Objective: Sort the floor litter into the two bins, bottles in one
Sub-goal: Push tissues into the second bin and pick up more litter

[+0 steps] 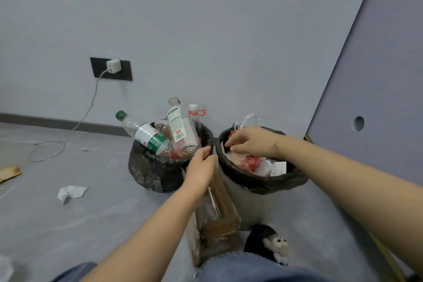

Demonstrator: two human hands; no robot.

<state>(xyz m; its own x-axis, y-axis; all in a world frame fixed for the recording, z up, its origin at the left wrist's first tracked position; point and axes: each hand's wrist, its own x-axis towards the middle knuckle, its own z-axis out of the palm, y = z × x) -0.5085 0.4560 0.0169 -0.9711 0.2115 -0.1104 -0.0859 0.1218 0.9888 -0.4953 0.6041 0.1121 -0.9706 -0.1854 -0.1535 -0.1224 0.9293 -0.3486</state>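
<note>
The left hand pinches the top of a brown-and-clear wrapper hanging long-axis down just left of the right bin, while the right hand, fingers curled, presses paper litter inside it; the bottle bin stands just left.

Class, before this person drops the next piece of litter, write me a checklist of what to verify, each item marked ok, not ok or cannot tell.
1. Left hand grips the clear wrapper: ok.
2. Wrapper belongs in the mixed bin, not the bottle bin: ok.
3. Right hand out of the mixed bin: not ok, it is over the rubbish inside.
4. Room left in the mixed bin: cannot tell, rubbish nearly reaches the rim.
5. Bottles stable: not ok, the green-capped bottle leans over the rim.
6. Floor cleared: not ok, a crumpled tissue remains.
</note>
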